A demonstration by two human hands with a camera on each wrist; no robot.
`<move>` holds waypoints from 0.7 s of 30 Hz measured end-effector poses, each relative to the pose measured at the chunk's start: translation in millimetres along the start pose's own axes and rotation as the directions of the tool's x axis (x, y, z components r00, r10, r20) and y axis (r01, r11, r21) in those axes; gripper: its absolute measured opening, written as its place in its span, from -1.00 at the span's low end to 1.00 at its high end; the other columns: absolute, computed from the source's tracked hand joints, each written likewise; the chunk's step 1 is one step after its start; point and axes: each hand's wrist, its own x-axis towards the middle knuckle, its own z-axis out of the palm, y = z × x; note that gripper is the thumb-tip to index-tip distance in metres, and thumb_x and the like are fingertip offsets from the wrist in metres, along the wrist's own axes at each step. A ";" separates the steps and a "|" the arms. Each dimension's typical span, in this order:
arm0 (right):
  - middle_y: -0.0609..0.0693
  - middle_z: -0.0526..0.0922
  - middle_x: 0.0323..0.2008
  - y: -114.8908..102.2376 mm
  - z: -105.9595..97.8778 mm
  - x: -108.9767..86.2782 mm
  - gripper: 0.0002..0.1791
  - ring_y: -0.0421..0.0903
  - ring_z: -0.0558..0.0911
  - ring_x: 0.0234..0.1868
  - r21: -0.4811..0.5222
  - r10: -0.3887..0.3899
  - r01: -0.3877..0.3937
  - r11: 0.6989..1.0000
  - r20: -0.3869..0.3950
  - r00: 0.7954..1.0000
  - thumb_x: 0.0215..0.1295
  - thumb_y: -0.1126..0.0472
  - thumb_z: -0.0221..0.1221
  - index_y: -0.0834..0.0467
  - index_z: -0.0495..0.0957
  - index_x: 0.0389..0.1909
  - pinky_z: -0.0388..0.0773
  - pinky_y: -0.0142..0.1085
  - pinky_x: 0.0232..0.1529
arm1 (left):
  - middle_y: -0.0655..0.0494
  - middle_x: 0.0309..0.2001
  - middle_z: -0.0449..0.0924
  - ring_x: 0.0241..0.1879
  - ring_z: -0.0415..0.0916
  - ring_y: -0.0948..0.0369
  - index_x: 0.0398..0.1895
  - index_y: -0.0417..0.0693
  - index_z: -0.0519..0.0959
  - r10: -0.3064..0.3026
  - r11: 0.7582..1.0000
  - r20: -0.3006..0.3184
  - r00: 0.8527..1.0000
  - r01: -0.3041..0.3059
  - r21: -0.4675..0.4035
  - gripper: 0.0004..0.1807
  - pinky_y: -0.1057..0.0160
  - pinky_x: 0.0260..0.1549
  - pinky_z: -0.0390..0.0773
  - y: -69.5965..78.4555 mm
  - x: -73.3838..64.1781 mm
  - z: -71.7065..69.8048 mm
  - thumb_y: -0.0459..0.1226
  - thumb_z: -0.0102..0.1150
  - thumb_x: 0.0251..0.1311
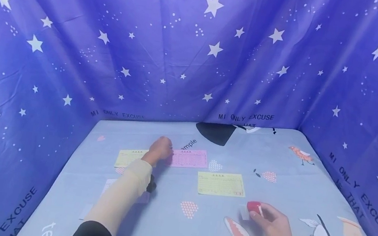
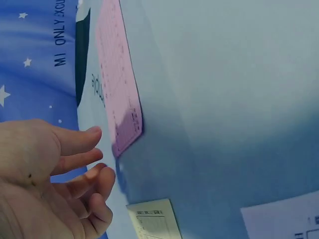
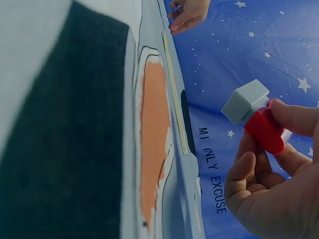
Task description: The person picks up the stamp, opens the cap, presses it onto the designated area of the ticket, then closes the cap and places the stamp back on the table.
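My left hand (image 1: 161, 149) is over the left end of a pink printed slip (image 1: 189, 158). In the left wrist view its fingers are loosely bent and apart from the pink slip, with nothing between them. A yellow slip (image 1: 129, 158) lies just left of that hand, partly behind the wrist. At the right, my right hand (image 1: 277, 225) holds a small red stamp (image 3: 264, 128) with a pale grey square block (image 3: 245, 101), pinched between thumb and fingers above the cloth. Another yellow slip (image 1: 221, 184) with red marks at its lower right corner lies left of the right hand.
Paler slips lie under my left forearm, one showing as a lavender-white slip (image 2: 284, 216) in the left wrist view. A patterned grey-blue cloth (image 1: 167, 227) covers the table. Blue star-printed curtains (image 1: 169, 51) enclose its back and sides.
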 end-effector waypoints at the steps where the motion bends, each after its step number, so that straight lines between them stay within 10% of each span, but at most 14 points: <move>1: 0.11 0.64 0.14 -0.2 0.3 -0.1 -0.56 -0.09 0.49 0.23 0.008 0.002 -0.002 1.000 0.001 1.000 0.34 0.05 0.30 0.20 0.61 0.14 0.30 -0.24 0.24 | -0.09 -0.04 0.66 -0.08 0.59 -0.01 -0.18 -0.23 0.69 -0.007 1.000 0.007 1.000 0.007 -0.005 -0.82 -0.02 0.05 0.55 -1.4 0.5 0.5 -0.36 0.31 0.16; 15: 0.27 0.54 0.24 -1.4 5.6 0.1 -0.54 0.23 0.29 0.42 0.096 0.028 -0.032 0.995 0.043 0.999 0.31 0.16 0.31 0.29 0.56 0.17 0.06 0.25 0.38 | 0.01 -0.25 0.66 -0.29 0.56 0.07 -0.25 -0.15 0.68 -0.014 0.997 0.006 1.000 0.013 0.076 -0.85 0.04 -0.16 0.60 -11.6 7.0 7.3 -0.28 0.36 0.15; 21: 0.18 0.62 0.15 -2.8 8.2 1.7 -0.56 0.04 0.45 0.28 0.057 0.026 -0.028 0.998 0.028 0.999 0.33 0.13 0.31 0.26 0.59 0.15 0.28 -0.13 0.30 | 0.02 -0.27 0.62 -0.30 0.53 0.08 -0.26 -0.15 0.62 -0.004 0.999 -0.025 1.000 0.005 0.040 -0.84 0.07 -0.19 0.58 -10.7 5.3 9.1 -0.34 0.35 0.09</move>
